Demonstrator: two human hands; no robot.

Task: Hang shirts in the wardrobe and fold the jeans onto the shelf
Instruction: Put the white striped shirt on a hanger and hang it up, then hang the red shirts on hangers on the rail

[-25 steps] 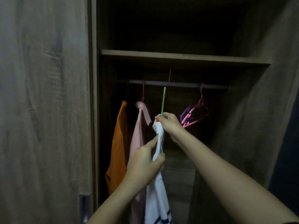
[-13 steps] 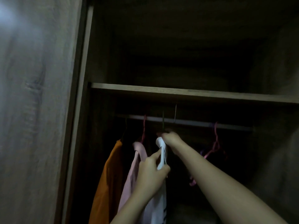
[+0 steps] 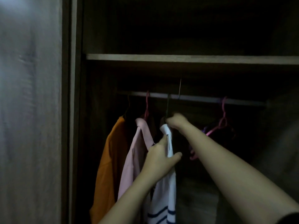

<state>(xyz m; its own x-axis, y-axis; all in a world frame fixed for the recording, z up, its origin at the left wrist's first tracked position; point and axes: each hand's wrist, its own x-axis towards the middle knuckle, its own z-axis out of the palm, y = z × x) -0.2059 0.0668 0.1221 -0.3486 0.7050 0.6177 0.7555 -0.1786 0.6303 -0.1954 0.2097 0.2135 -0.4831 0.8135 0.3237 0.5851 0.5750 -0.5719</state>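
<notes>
A white shirt with dark blue stripes near its hem hangs from a thin hanger whose hook reaches up to the wardrobe rail. My right hand is closed around the top of that hanger just below the rail. My left hand grips the white shirt's shoulder lower down. To the left hang a pink shirt and an orange shirt. No jeans are in view.
A wooden shelf spans the wardrobe above the rail. Empty pink and purple hangers hang at the right end of the rail. The wardrobe door stands at the left. The interior is dark.
Both hands have lifted the white shirt and its hanger up to the rail. The view has tilted upward, so the shelf now sits lower in the frame.
</notes>
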